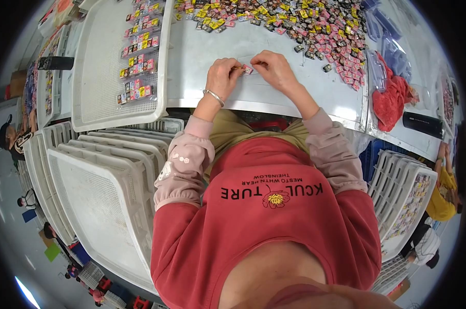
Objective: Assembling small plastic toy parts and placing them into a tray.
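Both hands meet over the near part of the white tabletop (202, 62). My left hand (224, 78), with a bangle at its wrist, pinches a small pink printed block (247, 69) between thumb and fingers. Just to the right of that block, my right hand (275, 70) has its thumb and fingertips pressed together; what they hold, if anything, is too small to make out. Farther back and to the right spreads a big loose pile of small pink, yellow and black blocks (320, 36).
On the left, a white mesh tray (96, 98) holds rows of blocks in clear packs (138, 67). Stacked white trays (96, 201) stand below it, and more trays (403, 201) at right. A red cloth (390, 100), clear plastic bags (395, 56) and a black box (422, 124) lie right.
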Motion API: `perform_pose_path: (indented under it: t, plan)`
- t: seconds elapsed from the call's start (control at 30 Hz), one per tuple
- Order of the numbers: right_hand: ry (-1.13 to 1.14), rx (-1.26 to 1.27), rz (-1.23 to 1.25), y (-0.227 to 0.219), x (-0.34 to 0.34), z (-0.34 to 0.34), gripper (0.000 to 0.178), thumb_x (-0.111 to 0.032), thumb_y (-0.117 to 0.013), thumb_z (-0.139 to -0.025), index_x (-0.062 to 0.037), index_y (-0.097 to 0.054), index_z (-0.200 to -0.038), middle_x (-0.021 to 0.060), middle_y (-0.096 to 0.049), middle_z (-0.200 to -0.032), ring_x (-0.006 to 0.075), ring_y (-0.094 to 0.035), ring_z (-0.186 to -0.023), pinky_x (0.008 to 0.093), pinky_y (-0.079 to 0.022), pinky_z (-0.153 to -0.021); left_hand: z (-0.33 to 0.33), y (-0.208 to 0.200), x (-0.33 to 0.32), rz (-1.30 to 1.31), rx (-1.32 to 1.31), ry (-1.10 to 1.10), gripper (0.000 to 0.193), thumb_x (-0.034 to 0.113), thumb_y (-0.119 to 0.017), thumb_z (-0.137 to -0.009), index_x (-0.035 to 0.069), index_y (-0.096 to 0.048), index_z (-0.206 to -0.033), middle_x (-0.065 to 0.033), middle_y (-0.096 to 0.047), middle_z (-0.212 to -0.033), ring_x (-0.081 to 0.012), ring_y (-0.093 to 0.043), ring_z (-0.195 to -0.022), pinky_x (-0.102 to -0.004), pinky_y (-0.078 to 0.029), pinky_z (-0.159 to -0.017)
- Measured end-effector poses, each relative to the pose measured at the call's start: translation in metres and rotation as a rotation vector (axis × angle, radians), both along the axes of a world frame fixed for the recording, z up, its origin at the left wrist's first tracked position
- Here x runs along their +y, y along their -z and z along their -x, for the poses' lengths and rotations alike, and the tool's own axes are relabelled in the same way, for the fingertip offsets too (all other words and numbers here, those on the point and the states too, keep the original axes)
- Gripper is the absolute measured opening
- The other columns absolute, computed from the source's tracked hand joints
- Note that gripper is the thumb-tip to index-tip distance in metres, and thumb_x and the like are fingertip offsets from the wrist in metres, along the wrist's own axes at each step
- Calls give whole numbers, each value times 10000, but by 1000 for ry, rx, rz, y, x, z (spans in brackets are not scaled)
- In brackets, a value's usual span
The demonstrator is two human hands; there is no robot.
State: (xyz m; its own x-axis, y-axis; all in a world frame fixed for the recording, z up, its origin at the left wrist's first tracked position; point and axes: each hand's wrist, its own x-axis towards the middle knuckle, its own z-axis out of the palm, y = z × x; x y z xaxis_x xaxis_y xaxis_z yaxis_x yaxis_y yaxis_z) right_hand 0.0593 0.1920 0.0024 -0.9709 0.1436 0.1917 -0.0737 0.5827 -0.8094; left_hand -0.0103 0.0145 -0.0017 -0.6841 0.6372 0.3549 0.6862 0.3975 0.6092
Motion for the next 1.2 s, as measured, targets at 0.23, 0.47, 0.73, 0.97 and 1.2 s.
perform_pose_path:
  t: [0.23,0.47,0.73,0.97,1.2]
  plan:
    - [16,-34,-193,-7,-9,-1,97,-132,-633,-806,-80,-700,-851,100,-653,-840,314,-643,-772,418,-519,-686,-9,9,-6,-124,23,-80,107,40,-716,-740,36,-700,-845,-103,-590,-834,-253,-581,-700,-355,-481,-612]
    - [-123,-2,-439,-9,-15,4,102,-70,-597,-797,-75,-659,-878,95,-607,-897,333,-627,-815,446,-511,-688,-26,2,-18,-18,236,70,254,63,-714,-729,53,-682,-981,-81,-622,-981,-281,-545,-955,-377,-447,-815]
    - [-107,191,-278,-8,-4,2,73,-47,-576,-777,-47,-629,-827,109,-601,-899,333,-617,-849,441,-510,-713,-30,10,-20,11,263,41,295,21,-663,-725,55,-662,-1018,-78,-614,-1057,-276,-543,-999,-389,-436,-845]
    - [-29,29,-386,8,-38,4,71,-84,-590,-785,-37,-626,-823,140,-629,-870,352,-626,-840,452,-514,-707,-32,12,-18,-23,270,-8,372,19,-624,-747,26,-623,-1119,-116,-612,-1057,-312,-548,-969,-405,-423,-850]
    - [159,260,-123,-6,23,-29,230,-2,-603,-785,-26,-633,-1012,137,-647,-867,297,-646,-788,371,-523,-694,-33,9,-19,129,263,20,425,62,-653,-735,63,-616,-1158,-96,-570,-1128,-300,-511,-1019,-418,-402,-852]
